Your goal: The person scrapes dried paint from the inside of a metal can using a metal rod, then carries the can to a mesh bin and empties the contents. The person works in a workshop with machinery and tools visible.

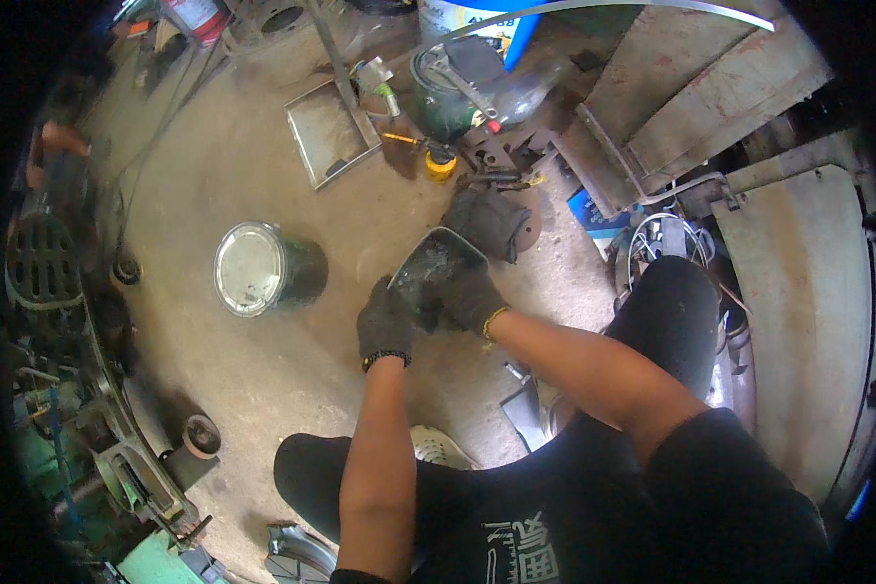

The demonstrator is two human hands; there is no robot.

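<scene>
- Fingers of the left hand, dark-gloved, are curling against the left side of the tub; their tips are hiding from view.
- Right hand, same dark glove, is bending over the right side of the tub; cannot tell if the fingers are gripping the rim or reaching inside.
- Black tub, open-topped, is sitting between both hands, tilting; cannot tell if its base is touching the floor.
- Dark beaded bracelet is circling the left wrist; yellow bracelet is circling the right.
- Dark rag is lying crumpled just beyond the tub, partly covering a round brown plate.
- Lidded bucket, pale on top with dark sides, is standing left of the tub, well apart from the left hand.
- Pale shoe is showing near the dark-clothed left knee.
- Farther out, a shallow metal pan is lying on the floor.
- Wrench is resting across the top of a dark bucket; a blue-and-white bucket is standing behind.
- Big metal panel is standing at far right.
- Machine with green parts is filling the lower left.
</scene>
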